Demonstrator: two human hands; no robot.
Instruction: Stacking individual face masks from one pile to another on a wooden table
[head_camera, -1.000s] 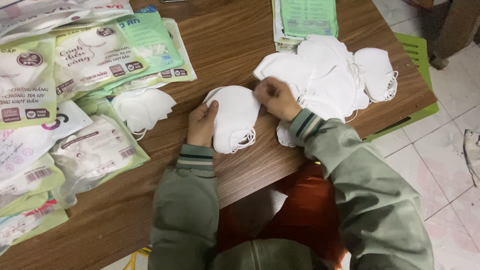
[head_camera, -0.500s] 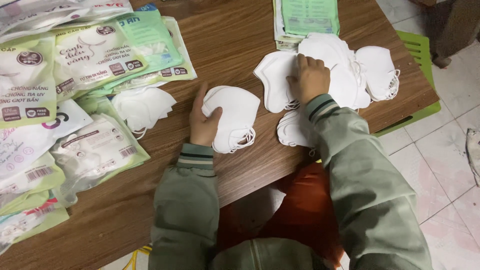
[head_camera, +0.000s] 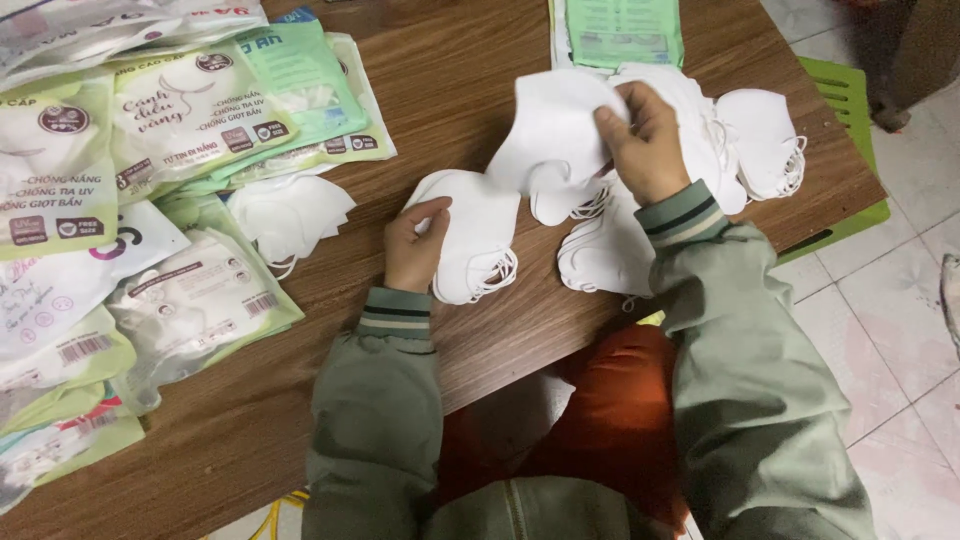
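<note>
We wear a soft grey-green jacket (head_camera: 760, 400) with long puffy sleeves. Its stretchy cuffs (head_camera: 682, 213) have dark and light stripes. Our trousers (head_camera: 610, 420) are orange-red.

A white folded face mask (head_camera: 555, 135) hangs lifted above the table's middle; a small white mask stack (head_camera: 478, 235) lies flat near the front edge.
</note>
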